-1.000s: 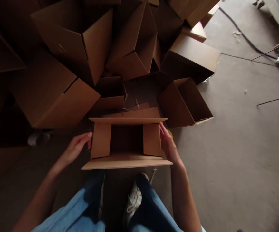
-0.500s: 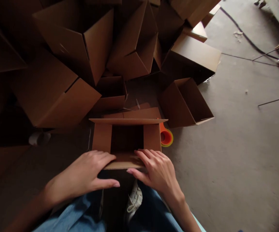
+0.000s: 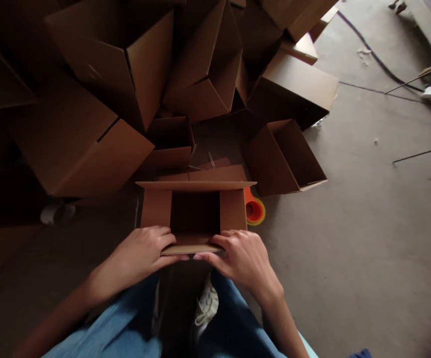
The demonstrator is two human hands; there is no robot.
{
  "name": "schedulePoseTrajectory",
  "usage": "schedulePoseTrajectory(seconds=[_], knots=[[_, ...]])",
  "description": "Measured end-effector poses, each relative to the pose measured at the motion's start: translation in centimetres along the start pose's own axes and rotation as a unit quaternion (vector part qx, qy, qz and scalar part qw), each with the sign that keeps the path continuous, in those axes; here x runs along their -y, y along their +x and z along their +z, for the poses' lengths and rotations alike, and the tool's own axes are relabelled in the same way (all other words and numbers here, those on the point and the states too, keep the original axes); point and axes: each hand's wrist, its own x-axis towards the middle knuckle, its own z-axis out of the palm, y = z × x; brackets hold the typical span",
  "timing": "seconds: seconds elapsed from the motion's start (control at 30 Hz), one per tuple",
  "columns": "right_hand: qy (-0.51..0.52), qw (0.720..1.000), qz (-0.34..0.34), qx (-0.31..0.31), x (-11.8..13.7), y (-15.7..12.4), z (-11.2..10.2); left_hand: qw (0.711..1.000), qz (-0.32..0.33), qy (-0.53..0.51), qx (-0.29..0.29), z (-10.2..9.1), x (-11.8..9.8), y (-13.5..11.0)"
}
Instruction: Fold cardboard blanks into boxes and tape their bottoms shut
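Observation:
A small brown cardboard box (image 3: 194, 185) stands in front of me with its top open. Its two side flaps are folded inward, the far flap sticks outward, and the inside is dark. My left hand (image 3: 144, 251) is closed on the left part of the near flap, fingers over it and thumb on the near side. My right hand (image 3: 243, 256) grips the same flap farther right in the same way. Just beyond the box's right side, partly hidden, lies an orange tape dispenser (image 3: 255, 211) with a yellow-green rim.
Many open cardboard boxes (image 3: 152, 59) are heaped beyond and to the left. One open box (image 3: 282, 156) stands at the right of the small one. A roll of tape (image 3: 57, 214) lies at the left. Concrete floor (image 3: 350, 238) stretches right, with thin rods and a cable.
My thumbs have come up against the near flap, and the fingers of both hands have closed round it. The left hand has moved slightly up and right.

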Motion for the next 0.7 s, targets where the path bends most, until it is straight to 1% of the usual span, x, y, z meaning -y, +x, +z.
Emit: schedulePoseTrajectory(seconds=[0.17, 0.33, 0.47, 0.57, 0.7], knots=[[0.003, 1.000, 0.002, 0.017, -0.2, 0.6, -0.6, 1.000, 0.002, -0.028, 0.001, -0.4, 0.5, 0.4], [-0.003, 1.000, 0.000, 0.021, -0.4, 0.8, -0.9, 0.999, 0.033, -0.036, 0.006, -0.9, 0.7, 0.6], [-0.007, 1.000, -0.010, 0.014, -0.4, 1.1, -1.0, 0.998, 0.036, -0.043, 0.009, -1.1, 0.9, 0.8], [-0.011, 1.000, -0.013, 0.005, -0.5, 1.4, -1.0, 0.997, 0.036, -0.071, 0.006, -1.2, 1.0, 0.9], [-0.015, 1.000, -0.023, -0.010, -0.6, 1.6, -1.2, 0.995, 0.039, -0.090, -0.017, -1.3, 1.2, 0.9]])
